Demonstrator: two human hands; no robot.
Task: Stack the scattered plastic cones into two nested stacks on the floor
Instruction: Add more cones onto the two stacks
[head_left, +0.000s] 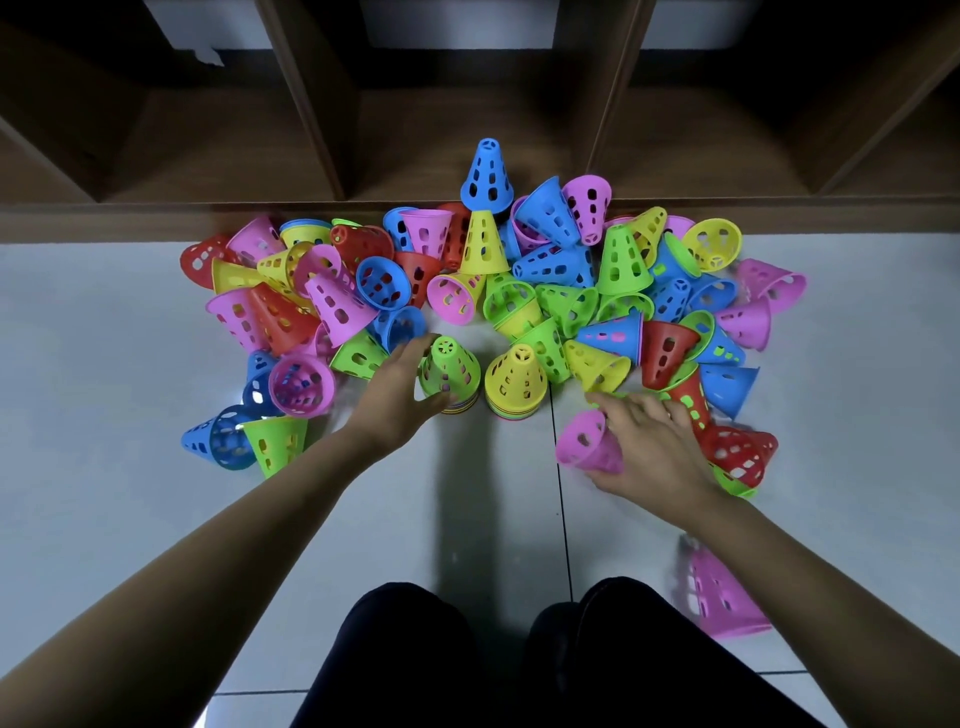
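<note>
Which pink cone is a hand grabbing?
The pink cone lying on its side in the right hand's grip. No hand touches the other pink cones.

Across the far side, a brown wooden shelf unit (395, 130) — open at the front, cut into compartments by upright dividers (306, 93), each leaning outward under the wide lens. Deep shadow inside the compartments. Behind the top openings, strips of a white surface (452, 15). In the upper left, a ragged white scrap (208, 54) against the dark wood. Along the foot of the unit, a plain brown plinth (130, 221), meeting glossy pale-grey floor tiles (104, 364). Down the tiles, one dark grout line (563, 519); near the bottom edge, a paler one (249, 692) running crosswise. At the bottom centre — two knees in black trousers (405, 660), side by side.
</note>
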